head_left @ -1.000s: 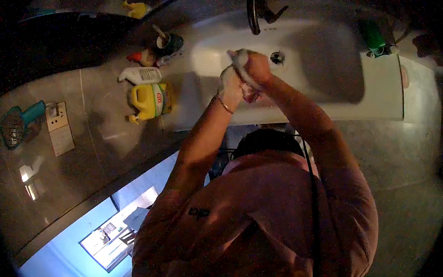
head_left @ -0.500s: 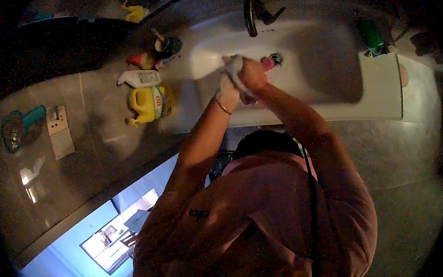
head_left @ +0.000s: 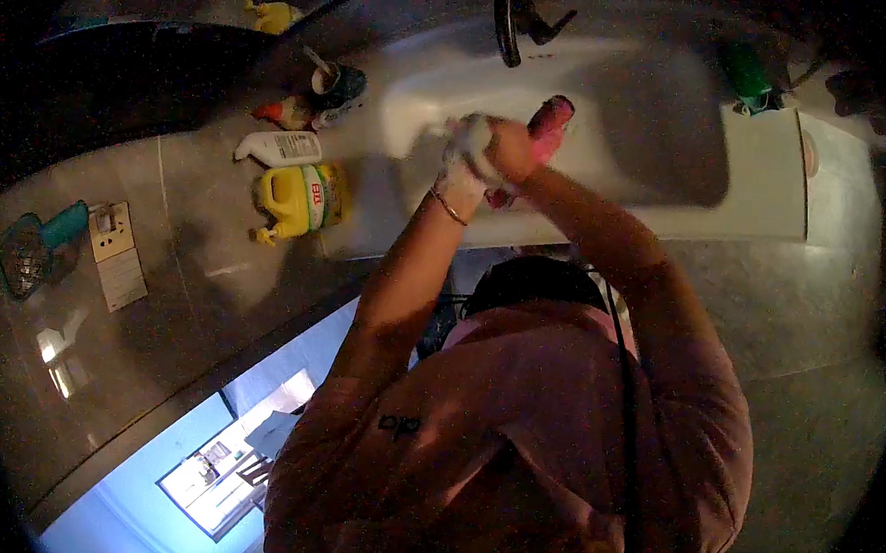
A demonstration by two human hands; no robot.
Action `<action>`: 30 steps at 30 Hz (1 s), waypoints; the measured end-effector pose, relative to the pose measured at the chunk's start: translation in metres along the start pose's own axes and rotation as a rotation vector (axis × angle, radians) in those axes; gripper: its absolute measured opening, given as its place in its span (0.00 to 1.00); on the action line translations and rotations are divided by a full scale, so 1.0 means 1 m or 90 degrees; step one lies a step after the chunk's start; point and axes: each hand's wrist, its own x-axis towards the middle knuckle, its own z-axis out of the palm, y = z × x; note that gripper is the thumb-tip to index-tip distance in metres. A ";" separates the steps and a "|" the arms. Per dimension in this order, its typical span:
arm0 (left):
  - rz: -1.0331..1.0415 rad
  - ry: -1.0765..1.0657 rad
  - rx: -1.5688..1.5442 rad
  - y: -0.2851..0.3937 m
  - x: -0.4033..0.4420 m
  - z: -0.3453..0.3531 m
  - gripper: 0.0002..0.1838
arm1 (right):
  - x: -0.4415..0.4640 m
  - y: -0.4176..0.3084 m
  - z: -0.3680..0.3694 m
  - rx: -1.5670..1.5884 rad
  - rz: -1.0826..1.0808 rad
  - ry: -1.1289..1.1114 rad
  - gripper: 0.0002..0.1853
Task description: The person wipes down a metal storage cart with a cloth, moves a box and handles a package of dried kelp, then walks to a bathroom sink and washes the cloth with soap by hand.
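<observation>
Over the white sink (head_left: pixel 607 210), my left hand (head_left: pixel 461 167), with a thin bracelet at its wrist, is covered in white suds. My right hand (head_left: pixel 512 152) presses against it from the right, fingers closed and blurred. A long pink item (head_left: pixel 549 125) with a darker end sticks out beyond my right hand, and more pink shows below the hands. Its kind is unclear, and its middle is hidden by my hands. White foam (head_left: pixel 475 136) covers the place where the two hands meet.
A dark faucet (head_left: pixel 506 24) hangs over the sink's far side. On the left counter stand a yellow jug (head_left: pixel 288 204), a white bottle (head_left: pixel 284 148) and a dark cup (head_left: pixel 338 86). A green bottle (head_left: pixel 742 72) lies at the back right. A teal-handled item (head_left: pixel 63 225) is at far left.
The pink item now sticks out farther past my right hand, toward the drain, which it covers. My hands stay together over the sink, still in suds.
</observation>
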 end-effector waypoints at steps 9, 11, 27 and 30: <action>-0.152 0.005 0.089 0.012 0.003 0.010 0.20 | -0.021 -0.028 0.000 -0.109 0.000 0.056 0.12; -0.132 0.027 -0.044 -0.005 0.004 -0.002 0.20 | -0.003 -0.026 -0.017 0.051 0.033 0.056 0.13; -0.111 0.109 -0.283 0.070 -0.030 0.003 0.13 | 0.025 0.057 -0.055 0.440 0.245 -0.320 0.28; -0.120 0.146 -0.216 0.093 -0.040 -0.006 0.08 | 0.001 0.047 -0.084 0.519 0.123 -0.350 0.24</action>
